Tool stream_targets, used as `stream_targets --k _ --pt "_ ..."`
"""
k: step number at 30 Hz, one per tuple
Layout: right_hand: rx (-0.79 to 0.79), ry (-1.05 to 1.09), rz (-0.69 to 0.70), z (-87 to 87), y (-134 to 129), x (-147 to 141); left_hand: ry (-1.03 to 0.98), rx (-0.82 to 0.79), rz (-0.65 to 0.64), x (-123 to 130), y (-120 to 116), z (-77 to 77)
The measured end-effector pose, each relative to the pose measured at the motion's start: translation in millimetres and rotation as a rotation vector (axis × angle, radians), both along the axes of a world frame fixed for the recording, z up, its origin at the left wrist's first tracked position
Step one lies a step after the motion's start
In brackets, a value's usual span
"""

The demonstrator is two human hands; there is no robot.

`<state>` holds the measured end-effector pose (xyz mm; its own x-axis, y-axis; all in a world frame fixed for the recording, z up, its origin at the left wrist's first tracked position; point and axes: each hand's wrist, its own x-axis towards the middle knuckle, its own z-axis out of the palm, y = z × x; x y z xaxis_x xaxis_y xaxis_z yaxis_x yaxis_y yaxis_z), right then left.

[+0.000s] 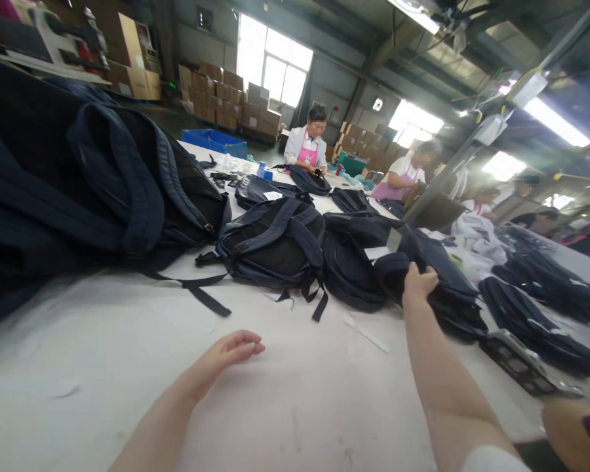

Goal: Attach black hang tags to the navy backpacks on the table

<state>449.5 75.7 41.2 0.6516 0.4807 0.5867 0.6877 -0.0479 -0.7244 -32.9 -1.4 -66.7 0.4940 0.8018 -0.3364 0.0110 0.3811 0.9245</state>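
Navy bags (275,239) crowd the left, and a pole (445,172) rises past the far end of the dark backpack (450,272), which sits on the worktop (299,406)'s right, slanting far-left to near-right. Right hand (421,283)'s on it, can't tell if gripping; left hand (233,349)'s empty, loosely open.

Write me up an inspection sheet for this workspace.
Surface: white table, with small dark marks near its front.
Job's things: dark backpack with straps, mid-table; larger backpack at left; dark bag at right.
Clutter: white strip before the bags; crumpled white plastic at far right.
Hands: left hand open, fingers slightly bent, holding nothing seen; right hand at the dark bag, grip unclear.
Cables: nothing seen on the tabletop.
Surroundings: people in pink aprons across the table; blue bin and stacked cardboard boxes behind.
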Motion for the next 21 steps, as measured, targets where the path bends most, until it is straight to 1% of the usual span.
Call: stream_targets --k 1,2,4,6,7,9,10,12,13,14,15,16,18,21 --pt "-0.066 -0.049 -0.002 -19.9 -0.1 -10.8 0.004 -0.002 0.000 0.3 0.7 -1.2" --pt "-0.134 -0.092 0.029 -38.7 0.1 -22.0 0.006 -0.001 -0.002 0.8 1.2 -2.0" --pt "-0.281 -0.176 0.136 -72.4 1.0 -44.1 0.009 0.005 -0.006 1.8 1.5 -2.4" --pt "-0.433 -0.241 0.233 -99.8 1.9 -62.8 0.022 0.010 -0.018 2.9 1.2 -2.0" --pt "-0.501 -0.264 0.262 -110.8 2.2 -70.0 0.029 0.012 -0.026 3.4 1.0 -1.7" --pt "-0.614 -0.295 0.278 -126.6 2.9 -79.6 0.037 0.020 -0.044 4.5 0.5 -1.3" --pt "-0.654 -0.305 0.271 -131.1 3.7 -81.9 0.038 0.026 -0.053 4.9 0.4 -1.2" --pt "-0.707 -0.318 0.243 -131.6 7.3 -81.4 0.038 0.038 -0.066 5.5 0.1 -1.0" --pt "-0.722 -0.318 0.225 -126.9 10.6 -78.5 0.038 0.040 -0.070 5.6 -0.1 -0.7" --pt "-0.726 -0.315 0.204 -118.4 14.9 -73.9 0.039 0.040 -0.069 5.7 -0.3 -0.3" --pt "-0.718 -0.311 0.177 -106.0 20.4 -67.8 0.038 0.039 -0.067 5.7 -0.7 0.4" --pt "-0.696 -0.307 0.143 -89.5 26.9 -60.5 0.037 0.039 -0.062 5.6 -1.1 1.2" --pt "-0.604 -0.299 0.059 -46.2 41.7 -44.4 0.030 0.039 -0.051 5.6 -2.2 3.2" --pt "-0.410 -0.298 -0.059 32.3 61.5 -28.5 0.008 0.036 -0.052 6.2 -3.7 4.9"
